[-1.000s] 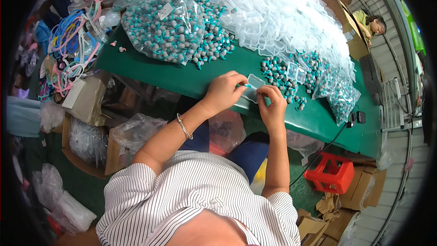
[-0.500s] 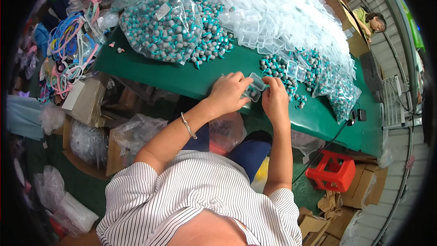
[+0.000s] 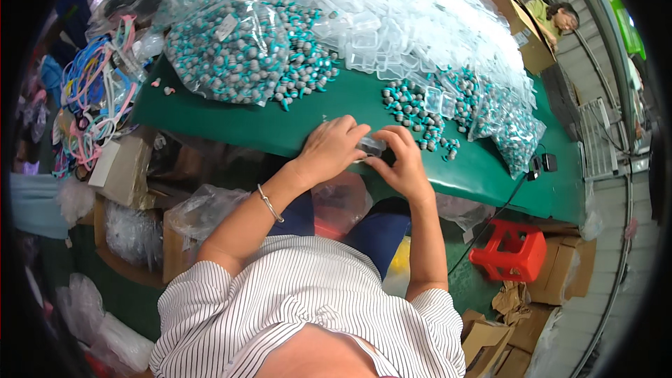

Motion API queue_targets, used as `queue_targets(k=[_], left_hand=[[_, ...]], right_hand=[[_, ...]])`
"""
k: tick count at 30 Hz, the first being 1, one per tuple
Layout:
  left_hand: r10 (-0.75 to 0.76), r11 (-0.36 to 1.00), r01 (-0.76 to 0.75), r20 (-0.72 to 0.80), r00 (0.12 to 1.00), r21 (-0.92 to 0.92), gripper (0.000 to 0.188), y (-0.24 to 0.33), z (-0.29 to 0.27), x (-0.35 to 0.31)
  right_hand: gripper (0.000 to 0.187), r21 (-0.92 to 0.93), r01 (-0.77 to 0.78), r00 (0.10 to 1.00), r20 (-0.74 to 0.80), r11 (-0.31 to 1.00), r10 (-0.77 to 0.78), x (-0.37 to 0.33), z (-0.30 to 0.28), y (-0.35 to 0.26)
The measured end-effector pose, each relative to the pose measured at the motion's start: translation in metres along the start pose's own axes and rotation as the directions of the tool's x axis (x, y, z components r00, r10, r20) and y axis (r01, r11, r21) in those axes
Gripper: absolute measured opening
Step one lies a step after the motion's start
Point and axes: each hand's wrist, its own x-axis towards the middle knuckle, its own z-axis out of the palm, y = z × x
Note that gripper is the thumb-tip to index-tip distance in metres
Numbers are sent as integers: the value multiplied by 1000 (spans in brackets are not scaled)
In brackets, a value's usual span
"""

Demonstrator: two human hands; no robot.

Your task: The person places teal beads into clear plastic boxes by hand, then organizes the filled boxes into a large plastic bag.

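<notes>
Over the table's near edge, my left hand (image 3: 332, 145) and my right hand (image 3: 404, 168) meet around a small clear plastic box (image 3: 371, 145). Fingers of both hands press on its sides and partly cover it. What lies inside the box is hard to make out. Beyond my right hand, small grey-and-teal pieces with hooked tails (image 3: 413, 108) are spread in a loose pile. A clear box (image 3: 437, 101) sits among them.
A big clear bag (image 3: 227, 49) of the same pieces lies at the far left, a smaller bag (image 3: 514, 140) at the right. Clear boxes (image 3: 420, 21) heap along the back of the green table (image 3: 280, 129). A red stool (image 3: 509, 250) stands below right. Another person (image 3: 549, 17) is beyond.
The clear box stood open with its lid raised; now it looks folded together between my fingers. My right hand has turned inward, its thumb now against the box.
</notes>
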Motion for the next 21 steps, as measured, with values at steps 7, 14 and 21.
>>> queue_targets(k=[7,14,21], left_hand=[[34,992,-34,1,999,-124,21,-4,4,2],[-5,965,-22,-102,995,-261,22,2,5,-2],[245,969,-242,53,968,-59,23,33,18,-51]], right_hand=[[29,80,-50,998,-21,996,52,-10,8,9],[19,139,-15,999,50,990,9,12,-11,26],[20,-677,-414,903,-391,608,179,34,-66,101]])
